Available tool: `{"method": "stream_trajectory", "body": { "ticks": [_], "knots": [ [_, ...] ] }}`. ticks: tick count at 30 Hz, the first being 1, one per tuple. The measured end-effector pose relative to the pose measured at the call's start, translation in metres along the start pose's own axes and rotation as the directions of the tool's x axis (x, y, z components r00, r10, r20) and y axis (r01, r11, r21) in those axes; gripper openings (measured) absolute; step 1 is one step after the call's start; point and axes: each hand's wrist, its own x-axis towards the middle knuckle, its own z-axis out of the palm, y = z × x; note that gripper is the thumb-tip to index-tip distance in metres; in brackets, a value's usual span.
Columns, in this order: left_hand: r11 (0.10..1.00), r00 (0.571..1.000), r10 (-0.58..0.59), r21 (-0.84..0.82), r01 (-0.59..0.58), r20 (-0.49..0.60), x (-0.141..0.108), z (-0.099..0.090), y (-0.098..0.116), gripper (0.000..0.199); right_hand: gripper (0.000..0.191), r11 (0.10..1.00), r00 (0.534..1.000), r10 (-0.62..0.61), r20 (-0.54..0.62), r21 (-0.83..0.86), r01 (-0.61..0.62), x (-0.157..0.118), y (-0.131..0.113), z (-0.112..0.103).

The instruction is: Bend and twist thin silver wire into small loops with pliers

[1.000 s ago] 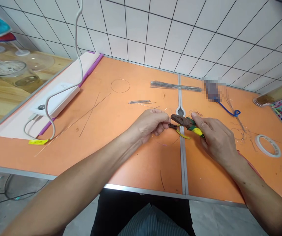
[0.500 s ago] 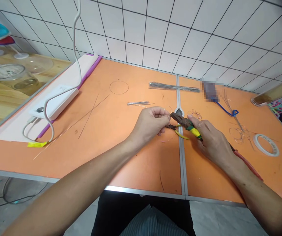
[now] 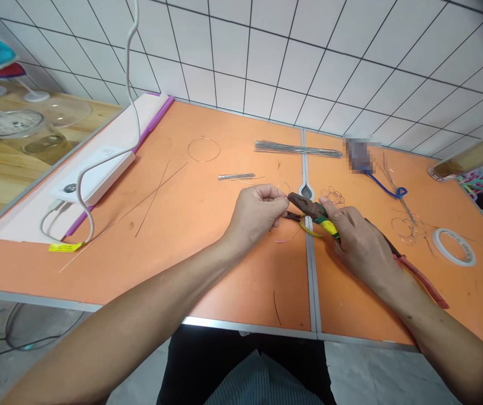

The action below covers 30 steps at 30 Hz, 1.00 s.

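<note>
My left hand [image 3: 257, 216] is pinched closed at the table's centre, and a thin copper wire loop [image 3: 284, 237] runs from its fingers. My right hand [image 3: 361, 243] grips rusty pliers [image 3: 306, 206] with a green and yellow handle [image 3: 328, 226], their jaws reaching towards my left fingertips. Beneath those jaws is a small tool with a curved yellow handle [image 3: 310, 230]. A red-handled tool [image 3: 418, 277] extends from under my right hand. Where the wire meets the jaws is too small to tell.
A tangle of copper wire [image 3: 333, 196] lies just beyond the pliers. Farther back are a bundle of steel rods [image 3: 298, 148] and a wire ring [image 3: 203, 149]. A white power strip [image 3: 93, 173] sits at left, and a roll of tape [image 3: 454, 247] at right.
Both hands have shifted left and slightly up, carrying the pliers with them. More of the red-handled tool now shows beyond my right hand.
</note>
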Motion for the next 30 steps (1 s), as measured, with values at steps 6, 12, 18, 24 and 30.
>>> {"method": "stream_trajectory", "body": {
  "ticks": [6,12,18,24,30],
  "knots": [
    [1.000,1.000,0.021,-0.019,-0.021,0.013,-0.001,0.000,0.004,0.011,0.089,0.999,0.999,-0.013,-0.040,-0.049,0.011,0.003,0.001,-0.003],
    [0.999,1.000,0.015,-0.038,-0.014,0.014,-0.002,0.000,0.010,0.014,0.091,0.994,0.991,-0.051,-0.123,0.088,0.062,0.007,0.003,0.001],
    [0.996,0.998,-0.054,-0.074,0.058,0.045,0.002,-0.003,0.008,0.016,0.107,0.997,0.983,-0.078,-0.163,0.016,0.082,0.007,0.012,0.002],
    [0.994,0.994,-0.069,-0.077,0.076,0.089,0.003,-0.003,0.008,0.019,0.111,0.994,0.977,-0.101,-0.189,-0.066,0.090,0.008,0.019,-0.001],
    [0.993,0.991,-0.086,-0.067,0.093,0.104,0.001,-0.002,0.009,0.017,0.096,0.990,0.967,-0.120,-0.227,-0.105,0.098,0.009,0.021,0.000]
  ]
}}
